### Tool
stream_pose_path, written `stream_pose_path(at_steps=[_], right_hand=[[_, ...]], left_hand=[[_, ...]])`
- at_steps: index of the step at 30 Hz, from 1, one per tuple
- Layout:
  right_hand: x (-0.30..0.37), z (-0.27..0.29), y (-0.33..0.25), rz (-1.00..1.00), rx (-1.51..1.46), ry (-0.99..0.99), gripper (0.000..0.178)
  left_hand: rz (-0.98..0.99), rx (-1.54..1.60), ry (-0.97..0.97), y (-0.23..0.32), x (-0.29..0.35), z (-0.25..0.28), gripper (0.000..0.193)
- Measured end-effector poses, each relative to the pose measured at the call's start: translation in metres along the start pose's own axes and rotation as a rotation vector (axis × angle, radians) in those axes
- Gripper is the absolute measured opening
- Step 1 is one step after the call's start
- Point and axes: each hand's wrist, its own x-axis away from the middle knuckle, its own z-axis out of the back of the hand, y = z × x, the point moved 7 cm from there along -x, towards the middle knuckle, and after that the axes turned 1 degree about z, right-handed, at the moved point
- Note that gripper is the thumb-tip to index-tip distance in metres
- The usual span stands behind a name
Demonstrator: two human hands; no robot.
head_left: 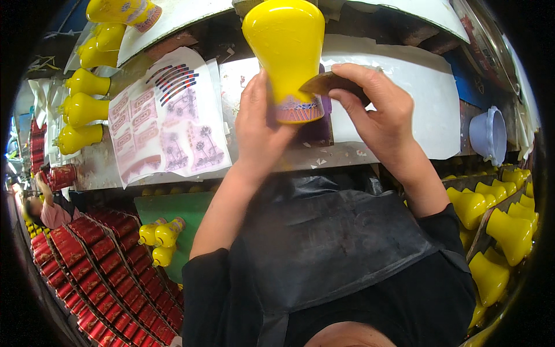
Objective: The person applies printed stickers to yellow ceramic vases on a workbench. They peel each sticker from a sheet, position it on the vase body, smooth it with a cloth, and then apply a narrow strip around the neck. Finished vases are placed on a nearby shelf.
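A glossy yellow vase (284,43) lies with its wide end away from me and its narrower end toward me. Around that narrower end runs a blue, pink and orange patterned band (299,110). My left hand (258,124) grips the vase along its left side, fingers closed against it. My right hand (384,107) pinches a thin dark brown scraper (332,85) between thumb and fingers. The scraper's pointed tip meets the vase just above the band. Beneath the vase, a purple block (317,132) shows in part.
Left of the vase lies a sheet of printed decals (167,118); a white sheet (399,110) lies to the right. A lavender bucket (488,136) stands at the right edge. Yellow vases (84,110) stand left, more (509,231) on right racks. Racked red cylinders (107,266) fill the lower left. Another person (55,211) is far left.
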Motion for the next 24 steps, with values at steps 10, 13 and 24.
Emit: stream_pose_path(at_steps=[10, 13, 24], right_hand=[[-0.035, -0.004, -0.048, 0.347, 0.232, -0.185, 0.04], [-0.038, -0.013, -0.045, 0.24, 0.229, -0.325, 0.042], [-0.025, -0.002, -0.033, 0.078, 0.292, -0.204, 0.036]], left_hand=[[-0.091, -0.068, 0.108, 0.023, -0.008, 0.003, 0.097], [-0.086, -0.041, 0.122, 0.024, -0.006, 0.003, 0.097], [0.011, 0.043, 0.101, 0.02, -0.007, -0.003, 0.101]])
